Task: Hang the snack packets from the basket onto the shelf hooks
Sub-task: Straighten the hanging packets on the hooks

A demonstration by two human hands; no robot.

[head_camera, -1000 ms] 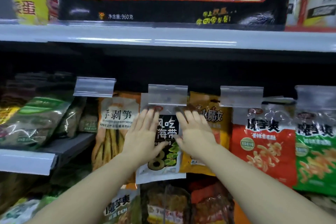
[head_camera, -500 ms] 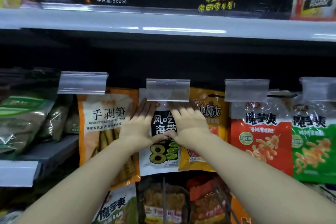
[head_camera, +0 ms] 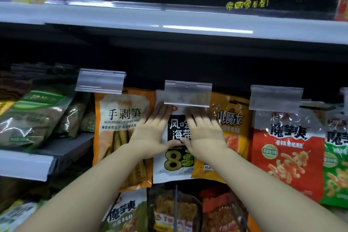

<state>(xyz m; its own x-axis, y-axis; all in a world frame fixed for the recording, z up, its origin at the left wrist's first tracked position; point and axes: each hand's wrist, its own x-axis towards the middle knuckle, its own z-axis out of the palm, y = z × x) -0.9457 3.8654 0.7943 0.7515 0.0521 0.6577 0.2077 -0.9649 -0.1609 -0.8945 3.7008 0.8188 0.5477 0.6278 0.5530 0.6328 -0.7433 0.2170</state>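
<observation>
I have both hands flat on the white seaweed packet [head_camera: 176, 158], which hangs at the middle hook under the clear price-tag holder [head_camera: 188, 94], between the orange bamboo-shoot packet [head_camera: 120, 133] on one side and the yellow packet [head_camera: 228, 133] on the other. My left hand [head_camera: 150, 133] lies on its left edge with fingers straight and pointing up toward the holder, thumb stretched across the print; my right hand [head_camera: 204, 133] mirrors it on the right edge. Neither hand curls round anything: they press and steady the packet, they do not pinch it. I judge the packet light and floppy, a thin glossy film pouch that will slide under dry fingers and buckle if squeezed mid-body, so the stiffer sealed top strip near the hang hole seems the place to hold it. That strip and the hook are hidden behind the holder, so I cannot tell whether the hole is fully seated. The holder is frosted rigid plastic, and the shelf edge [head_camera: 169, 20] above is smooth pale metal. Neighbouring pouches show creased, shiny film. The basket is not in view.
</observation>
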